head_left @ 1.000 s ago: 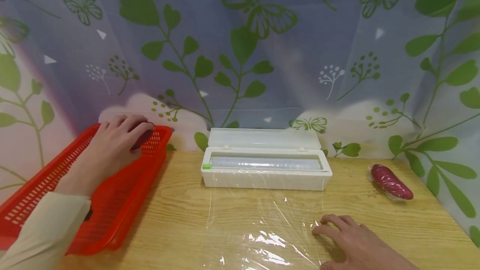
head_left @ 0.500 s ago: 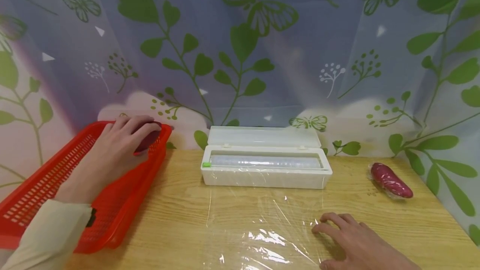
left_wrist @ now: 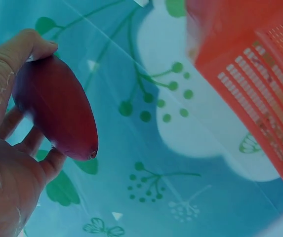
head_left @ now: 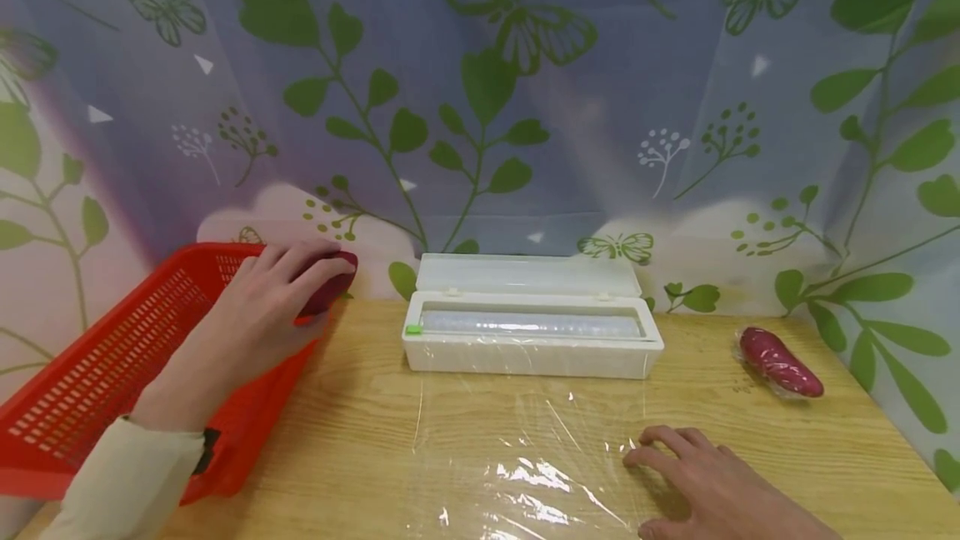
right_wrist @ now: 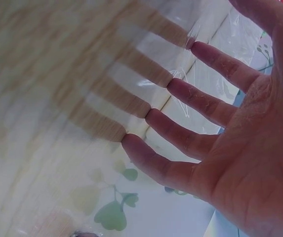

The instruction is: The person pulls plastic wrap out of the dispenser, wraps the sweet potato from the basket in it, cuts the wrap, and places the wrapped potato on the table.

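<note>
My left hand (head_left: 262, 307) grips a purple-red sweet potato (head_left: 330, 288) over the far right rim of the red basket (head_left: 251, 432). In the left wrist view, the sweet potato (left_wrist: 57, 106) tapers to a blunt tip, with the thumb on one side and fingers on the other. A clear sheet of cling film (head_left: 525, 440) stretches over the wooden table from a white dispenser box (head_left: 532, 357). At the film's right edge, the fingertips of my right hand (head_left: 705, 482) rest on the surface, fingers spread and slightly bent; the right wrist view shows this hand (right_wrist: 240, 123) holding nothing.
Towards the right end of the table (head_left: 720, 407) lies another sweet potato (head_left: 780, 363), wrapped in film. The box's lid (head_left: 528, 275) stands raised against a patterned curtain (head_left: 600, 107) that closes off the back and sides.
My left hand has lifted the sweet potato from inside the basket, up and to the right, to its far right rim. The right hand and the film have stayed in place.
</note>
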`<action>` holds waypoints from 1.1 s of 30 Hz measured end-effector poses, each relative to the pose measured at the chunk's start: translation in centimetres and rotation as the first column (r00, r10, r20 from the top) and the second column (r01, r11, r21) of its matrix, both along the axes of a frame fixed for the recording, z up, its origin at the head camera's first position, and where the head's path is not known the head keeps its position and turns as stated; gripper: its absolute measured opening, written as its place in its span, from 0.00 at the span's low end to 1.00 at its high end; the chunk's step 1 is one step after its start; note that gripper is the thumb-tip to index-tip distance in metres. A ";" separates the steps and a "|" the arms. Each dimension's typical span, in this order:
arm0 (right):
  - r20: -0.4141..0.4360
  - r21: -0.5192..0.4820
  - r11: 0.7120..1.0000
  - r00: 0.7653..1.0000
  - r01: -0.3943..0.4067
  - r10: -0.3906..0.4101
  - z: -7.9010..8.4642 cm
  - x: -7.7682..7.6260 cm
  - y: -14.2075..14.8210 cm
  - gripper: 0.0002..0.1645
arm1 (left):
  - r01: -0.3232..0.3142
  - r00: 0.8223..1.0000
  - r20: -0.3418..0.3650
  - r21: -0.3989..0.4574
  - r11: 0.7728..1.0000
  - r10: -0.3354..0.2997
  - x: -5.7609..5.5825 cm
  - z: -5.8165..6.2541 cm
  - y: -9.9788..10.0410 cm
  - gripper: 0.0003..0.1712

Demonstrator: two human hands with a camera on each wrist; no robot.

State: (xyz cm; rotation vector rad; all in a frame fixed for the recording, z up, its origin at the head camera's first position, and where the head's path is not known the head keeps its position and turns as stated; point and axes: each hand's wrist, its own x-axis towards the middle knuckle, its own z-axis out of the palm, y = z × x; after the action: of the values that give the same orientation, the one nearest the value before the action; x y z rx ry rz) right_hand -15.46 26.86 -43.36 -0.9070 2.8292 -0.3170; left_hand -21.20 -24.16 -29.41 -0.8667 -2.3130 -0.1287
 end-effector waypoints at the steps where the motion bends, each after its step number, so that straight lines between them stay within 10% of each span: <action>1: -0.006 0.000 1.000 1.000 -0.004 0.004 0.0 0.0 0.0 0.40 | 0.007 1.000 0.002 0.000 1.000 -0.007 0.1 0.0 0.3 0.37; 33: -0.107 0.039 0.998 0.993 -0.048 0.052 0.0 0.0 0.3 0.44 | 0.198 0.980 -0.012 0.025 0.980 -0.197 1.9 -2.8 7.3 0.33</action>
State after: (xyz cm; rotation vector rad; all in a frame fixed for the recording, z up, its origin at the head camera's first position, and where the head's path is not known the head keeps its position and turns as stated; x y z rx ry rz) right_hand -15.48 27.20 -43.39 -1.0146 2.8936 -0.2153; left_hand -19.32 -16.82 -32.20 -1.0802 -2.2071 -0.2390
